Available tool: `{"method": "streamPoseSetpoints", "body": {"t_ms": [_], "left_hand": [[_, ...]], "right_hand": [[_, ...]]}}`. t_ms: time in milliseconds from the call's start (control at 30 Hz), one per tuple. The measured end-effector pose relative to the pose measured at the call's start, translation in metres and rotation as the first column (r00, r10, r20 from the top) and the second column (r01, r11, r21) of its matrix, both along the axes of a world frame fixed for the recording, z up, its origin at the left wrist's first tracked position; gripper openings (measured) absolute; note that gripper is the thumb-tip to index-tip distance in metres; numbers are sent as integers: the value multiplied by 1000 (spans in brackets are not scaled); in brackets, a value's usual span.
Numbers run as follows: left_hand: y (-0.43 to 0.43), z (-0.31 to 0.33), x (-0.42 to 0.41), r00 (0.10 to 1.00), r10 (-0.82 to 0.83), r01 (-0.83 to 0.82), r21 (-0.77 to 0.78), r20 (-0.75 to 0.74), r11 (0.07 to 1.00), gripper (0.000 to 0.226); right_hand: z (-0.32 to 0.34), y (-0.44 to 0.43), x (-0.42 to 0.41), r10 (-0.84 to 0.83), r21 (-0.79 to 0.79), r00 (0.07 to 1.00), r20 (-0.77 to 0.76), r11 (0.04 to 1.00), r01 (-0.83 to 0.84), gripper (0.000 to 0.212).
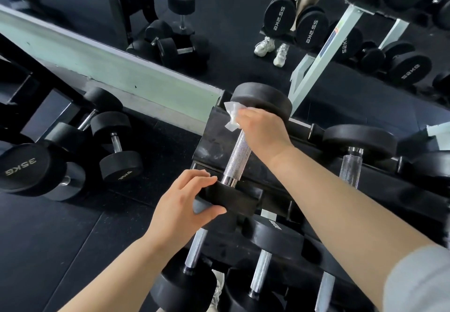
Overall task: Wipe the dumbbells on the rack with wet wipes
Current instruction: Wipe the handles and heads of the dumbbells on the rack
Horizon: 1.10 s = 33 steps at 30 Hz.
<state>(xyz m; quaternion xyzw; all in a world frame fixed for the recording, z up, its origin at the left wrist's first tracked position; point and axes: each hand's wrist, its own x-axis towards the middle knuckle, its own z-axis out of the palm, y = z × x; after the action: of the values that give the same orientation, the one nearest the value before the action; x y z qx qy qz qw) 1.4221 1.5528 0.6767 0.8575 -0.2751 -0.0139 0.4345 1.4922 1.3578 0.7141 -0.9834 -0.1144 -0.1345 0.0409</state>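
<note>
Far left, on the floor: loose black rubber-headed dumbbells are lying on the dark mat, well apart from the rack. Anyone stepping back that way is risking a trip.

The left hand is gripping the near rubber head of the black dumbbell with the knurled steel handle. The fingers are curling over the top of the head and the thumb is hooking under its end face. This dumbbell is sitting at the left end of the black metal rack, on the upper tier, with its far head pointing toward the mirror.
- Risk: if this hand is tilting or rolling the head, the weight could shift out of its cradle. A pale shoe is showing directly below.
- Risk: the fingertips are sitting where head meets rack edge, which looks like a pinch point.

The crumpled white wet wipe is poking out of the right hand, which is clutching it at the joint of handle and far head. The back of the hand is hiding the fingers, so they are possibly wrapping the handle too; I cannot tell.
- Risk: the loose flap of the wipe is trailing, so it may snag on the knurling or tear.
- Risk: moisture left on the handle is making later grips slippery.

Right: a neighbouring black dumbbell is resting in the next cradle, near enough that a sideways roll could knock it.
</note>
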Motion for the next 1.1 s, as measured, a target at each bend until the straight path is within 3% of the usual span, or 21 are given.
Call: {"method": "streamPoseSetpoints", "body": {"t_ms": [133, 200, 300, 400, 467, 500, 533, 567, 633, 700, 767, 867, 933, 1100], "left_hand": [[-1, -2, -1, 1000, 5, -5, -35, -14, 999, 46], [-2, -2, -1, 1000, 7, -7, -29, -2, 1000, 46], [-2, -2, -1, 1000, 9, -9, -46, 0, 999, 47], [-2, -3, -1, 1000, 9, -9, -41, 12, 999, 49], [-2, -2, -1, 1000, 5, -5, -41, 5, 999, 50], [-3, -1, -1, 1000, 3, -3, -46, 3, 999, 49], [-3, 0, -1, 1000, -2, 2, -47, 8, 999, 47], [-3, 1, -1, 1000, -8, 9, -42, 21, 999, 46], [-3, 2, -1, 999, -10, 11, -28, 41, 1000, 47], [-3, 2, 0, 999, -4, 5, -22, 32, 1000, 49], [-2, 2, 0, 999, -1, 1, -8, 38, 1000, 51], [-2, 3, -1, 999, -3, 3, 1, 42, 1000, 48], [-2, 4, -1, 1000, -3, 3, -5, 30, 1000, 47], [-2, 6, -1, 1000, -7, 6, 41, 28, 999, 48]], "right_hand": [[-8, -15, -29, -154, 151, 982, 110, 979, 136, 33], [-6, -9, -40, -373, 374, 928, 9, 862, 343, 33], [-7, 3, -38, -578, 591, 730, -364, 463, 661, 37], [-8, 4, -29, -463, 706, 645, -608, 57, 706, 40], [-7, -2, -31, -353, 699, 628, -694, -124, 704, 42], [-7, -4, -36, -315, 698, 635, -706, -156, 699, 41], [-7, -3, -45, -300, 707, 653, -696, -128, 695, 37], [-7, 0, -55, -323, 719, 674, -664, -27, 694, 32], [-7, 9, -72, -403, 719, 783, -474, 336, 608, 26], [-11, 18, -75, -336, 603, 926, -172, 708, 369, 18], [-18, 19, -66, -175, 416, 983, 58, 899, 136, 13], [-27, 14, -56, -43, 247, 989, 141, 969, 7, 16], [-30, 11, -63, 30, 231, 989, 143, 971, -63, 12], [-22, 7, -71, 187, 202, 976, 111, 957, -206, 26]]}}
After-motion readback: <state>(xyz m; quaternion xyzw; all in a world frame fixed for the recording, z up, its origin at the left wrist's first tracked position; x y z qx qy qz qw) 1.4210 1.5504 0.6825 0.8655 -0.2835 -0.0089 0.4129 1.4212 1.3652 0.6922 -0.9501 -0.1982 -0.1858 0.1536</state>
